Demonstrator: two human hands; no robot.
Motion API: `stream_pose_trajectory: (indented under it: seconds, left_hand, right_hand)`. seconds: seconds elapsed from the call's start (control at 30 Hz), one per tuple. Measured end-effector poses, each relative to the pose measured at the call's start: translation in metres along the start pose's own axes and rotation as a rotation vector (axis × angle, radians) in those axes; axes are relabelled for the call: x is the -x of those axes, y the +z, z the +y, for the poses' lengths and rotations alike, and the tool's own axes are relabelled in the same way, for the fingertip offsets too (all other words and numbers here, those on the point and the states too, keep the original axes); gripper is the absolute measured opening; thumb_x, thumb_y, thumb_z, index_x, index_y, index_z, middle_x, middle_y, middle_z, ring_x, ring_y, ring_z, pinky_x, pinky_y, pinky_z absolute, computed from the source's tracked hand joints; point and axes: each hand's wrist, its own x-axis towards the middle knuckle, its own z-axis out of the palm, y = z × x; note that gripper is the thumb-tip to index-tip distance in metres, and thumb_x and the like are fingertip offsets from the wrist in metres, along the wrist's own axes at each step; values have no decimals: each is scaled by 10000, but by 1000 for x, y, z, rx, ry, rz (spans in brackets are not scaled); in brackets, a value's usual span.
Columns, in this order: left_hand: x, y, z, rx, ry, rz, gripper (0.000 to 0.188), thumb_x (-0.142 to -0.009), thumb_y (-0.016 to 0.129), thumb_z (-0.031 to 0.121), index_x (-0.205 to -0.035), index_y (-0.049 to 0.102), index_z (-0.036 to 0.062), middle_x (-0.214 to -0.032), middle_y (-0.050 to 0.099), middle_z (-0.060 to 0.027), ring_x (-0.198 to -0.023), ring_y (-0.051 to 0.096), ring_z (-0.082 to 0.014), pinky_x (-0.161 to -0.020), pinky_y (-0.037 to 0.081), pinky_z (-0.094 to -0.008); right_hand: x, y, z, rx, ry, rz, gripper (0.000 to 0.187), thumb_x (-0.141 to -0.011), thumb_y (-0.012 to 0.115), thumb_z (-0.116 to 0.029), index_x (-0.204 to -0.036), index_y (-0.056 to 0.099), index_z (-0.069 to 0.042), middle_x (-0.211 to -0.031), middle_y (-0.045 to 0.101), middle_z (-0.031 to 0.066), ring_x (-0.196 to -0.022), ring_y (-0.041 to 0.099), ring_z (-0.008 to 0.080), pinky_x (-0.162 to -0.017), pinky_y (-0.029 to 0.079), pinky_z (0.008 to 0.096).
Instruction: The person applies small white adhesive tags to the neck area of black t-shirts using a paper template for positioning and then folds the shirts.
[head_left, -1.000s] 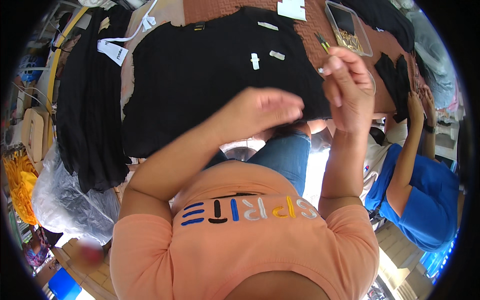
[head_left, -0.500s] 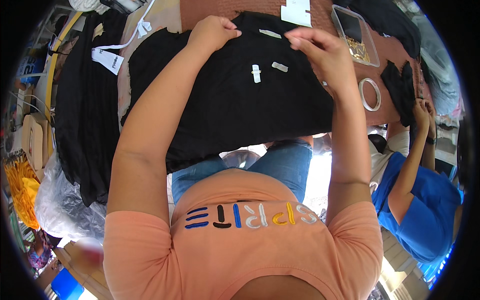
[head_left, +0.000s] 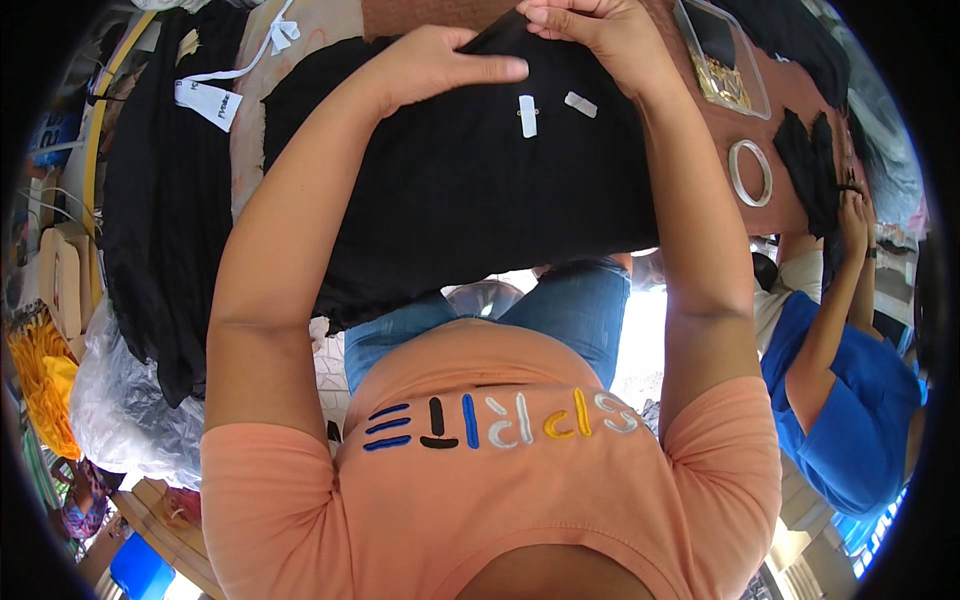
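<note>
A black cloth (head_left: pixel 480 200) is spread over the table in front of me and hangs over its near edge. At its far edge my right hand (head_left: pixel 600 35) pinches the cloth between thumb and fingers and holds a fold up. My left hand (head_left: pixel 440 68) rests on the cloth just left of there, thumb stretched out and apart from the fingers; the fingertips are partly hidden by the raised fold. Below the hands lie two short white tape strips on the cloth: an upright strip (head_left: pixel 528 116) with small gold bits showing at its sides, and a slanted strip (head_left: pixel 580 104).
Right of the cloth are a clear plastic box (head_left: pixel 765 85) with gold pieces and a white tape roll (head_left: pixel 751 173). A co-worker in blue (head_left: pixel 850 390) handles black cloth at far right. More black fabric (head_left: pixel 165 220) hangs at left with a white tag (head_left: pixel 208 103).
Both hands have moved farther away, and my right hand has taken hold of the cloth's far edge and lifted it. The farthest white strip is no longer visible. My left thumb has stretched out.
</note>
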Motion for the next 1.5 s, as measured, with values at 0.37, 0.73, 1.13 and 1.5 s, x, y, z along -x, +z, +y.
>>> stream_pose_trajectory:
  seconds: [0.37, 0.73, 1.13, 1.5]
  left_hand:
    - [4, 36, -9, -27, -33, 51, 654, -690, 825, 385, -1091, 624, -90, -1023, 670, -174, -933, 655, -207, -849, 500, -290]
    - [14, 34, 5, -145, -75, 134, 843, -661, 829, 453, -1187, 530, -135, -1100, 625, -198, -988, 623, -228, -892, 471, -303]
    - [14, 36, 6, -354, 36, 206, 419, -747, 768, 384, -920, 714, 6, -753, 683, -78, -663, 646, -147, -683, 490, -260]
    - [21, 38, 14, -218, 25, 182, 418, -746, 774, 333, -960, 707, -20, -775, 679, -101, -689, 644, -161, -685, 493, -263]
  right_hand:
    - [3, 3, -9, -2, -4, 36, 124, -855, 682, -46, -959, 704, 17, -871, 698, 51, -771, 635, 108, -736, 519, 232]
    - [-24, 29, -15, 285, -48, -159, 101, -832, 676, -48, -915, 715, -5, -818, 702, 74, -750, 637, 139, -717, 505, 261]
    - [-33, 6, -52, 982, 248, -970, 218, -771, 718, -177, -971, 735, -93, -816, 712, 64, -747, 640, 170, -714, 490, 339]
    - [-28, -1, -53, 960, 408, -928, 201, -761, 698, -127, -955, 732, -89, -807, 699, -3, -733, 616, 121, -692, 482, 310]
